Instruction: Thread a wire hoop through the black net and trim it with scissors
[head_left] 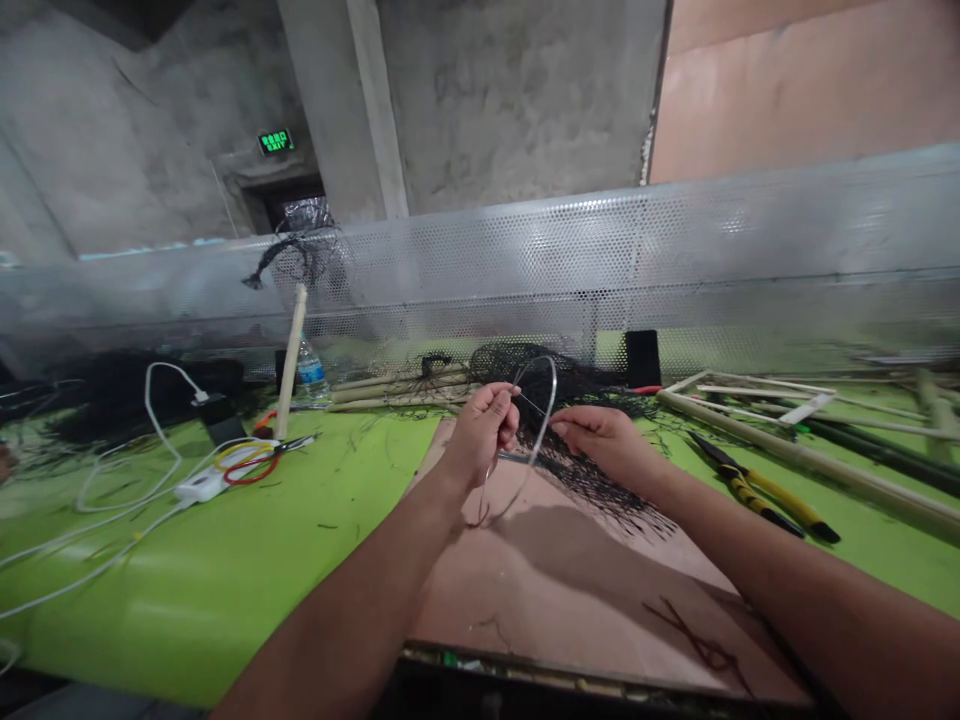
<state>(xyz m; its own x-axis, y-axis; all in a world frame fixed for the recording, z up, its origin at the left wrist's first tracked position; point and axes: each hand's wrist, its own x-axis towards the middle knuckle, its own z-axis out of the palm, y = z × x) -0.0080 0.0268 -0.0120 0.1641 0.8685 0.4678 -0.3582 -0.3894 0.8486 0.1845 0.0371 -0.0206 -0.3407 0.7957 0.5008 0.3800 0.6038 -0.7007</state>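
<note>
My left hand (pixel 480 435) is closed in a pinch on a thin metal wire hoop (pixel 551 400) near its top left. My right hand (pixel 600 440) pinches the same hoop lower on its right side, where black netting (pixel 592 475) meets it. A fine thread runs between the two hands. The netting spills from the hoop across a brown board (pixel 570 590) lying on the green table (pixel 247 560). Both forearms reach in from the bottom edge.
Yellow-handled pliers (pixel 757 490) lie to the right, beside wooden frames and sticks (pixel 750 395). At left are white cables, a power strip (pixel 199 487), coloured wire loops, a water bottle (pixel 311 370) and an upright stick. A perforated metal panel (pixel 675 260) backs the table.
</note>
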